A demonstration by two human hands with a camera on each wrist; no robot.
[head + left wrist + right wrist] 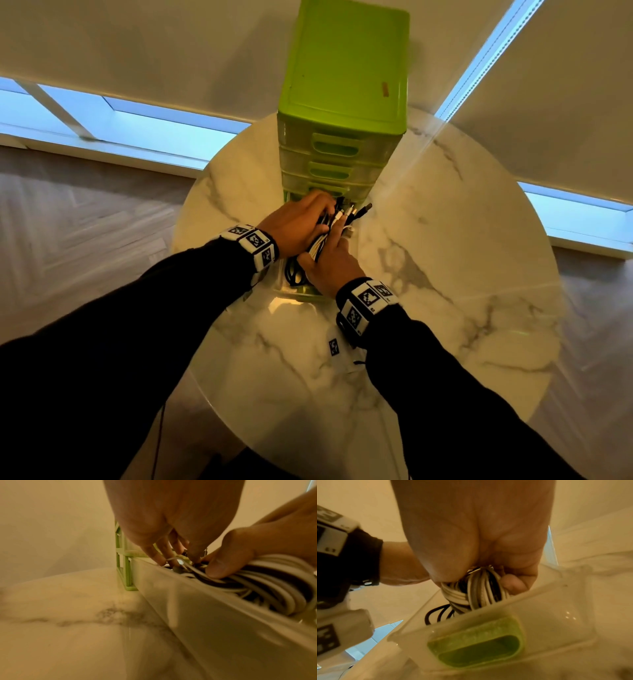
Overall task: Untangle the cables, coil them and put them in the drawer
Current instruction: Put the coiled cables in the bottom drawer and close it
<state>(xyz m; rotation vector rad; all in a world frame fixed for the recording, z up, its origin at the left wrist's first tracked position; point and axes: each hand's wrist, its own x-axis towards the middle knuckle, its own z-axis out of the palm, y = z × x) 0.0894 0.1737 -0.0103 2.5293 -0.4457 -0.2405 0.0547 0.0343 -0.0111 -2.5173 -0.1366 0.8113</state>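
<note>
Marble round table [445, 274], herringbone floor [85, 219]

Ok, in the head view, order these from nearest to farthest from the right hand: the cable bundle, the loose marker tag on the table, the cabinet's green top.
1. Cable bundle, in the right hand itself.
2. Marker tag, on the table near that wrist.
3. Green top, at the table's far side.

No readable words, brands or numbers show in any view. The only signs are black-and-white square code markers: several on the white band at the left wrist [255, 244], several on the band at the right wrist [366, 301], and one on a small tag [334, 346] lying on the marble table [479, 274]. Tiny characters at the marker corners in the right wrist view are too blurred to read.
</note>
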